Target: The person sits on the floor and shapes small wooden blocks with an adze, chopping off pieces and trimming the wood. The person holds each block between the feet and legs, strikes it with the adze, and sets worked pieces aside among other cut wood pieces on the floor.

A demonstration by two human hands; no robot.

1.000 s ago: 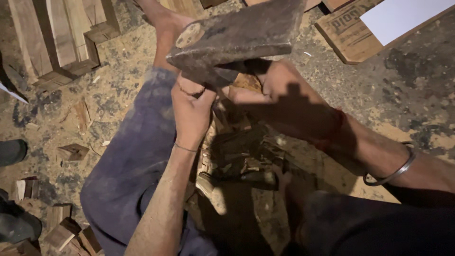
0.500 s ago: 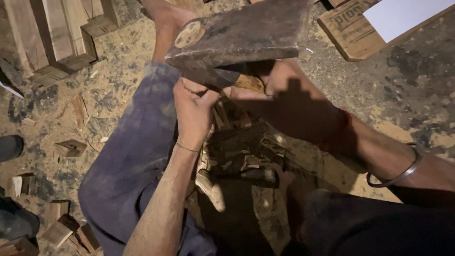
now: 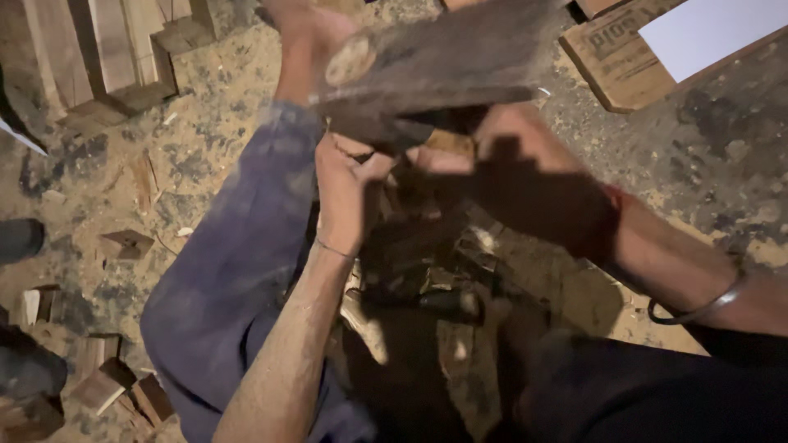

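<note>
A broad, dark axe head (image 3: 435,66) hangs blurred above my lap. My right hand (image 3: 525,176), in shadow, is shut on the axe just under the head; a metal bangle (image 3: 698,308) circles that wrist. My left hand (image 3: 345,184) is closed on a small piece of wood (image 3: 447,143) right below the blade. The part of the wood under the blade is hidden. My left leg in blue trousers (image 3: 238,262) stretches toward the top, and my right leg in dark trousers (image 3: 657,394) lies at the lower right.
Wooden planks (image 3: 107,49) lie stacked at the top left. A cardboard box (image 3: 624,57) with a white sheet (image 3: 706,33) on it sits at the top right. Wood offcuts (image 3: 107,385) and chips litter the dirt floor on the left, near a dark shoe (image 3: 20,238).
The axe head has shifted slightly to the right and is now blurred with motion. Both hands keep their grips in about the same place.
</note>
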